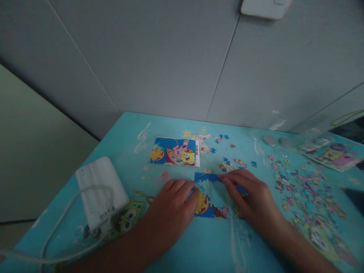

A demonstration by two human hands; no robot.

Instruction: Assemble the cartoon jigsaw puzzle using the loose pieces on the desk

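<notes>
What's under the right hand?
The right hand overlaps the part-built puzzle along its right side; blue shows between thumb and fingers. Whatever lies beneath the palm is covered.

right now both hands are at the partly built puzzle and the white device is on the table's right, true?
Wrong side: the head view shows the white device on the left of the table. The left hand and right hand are at the puzzle.
</notes>
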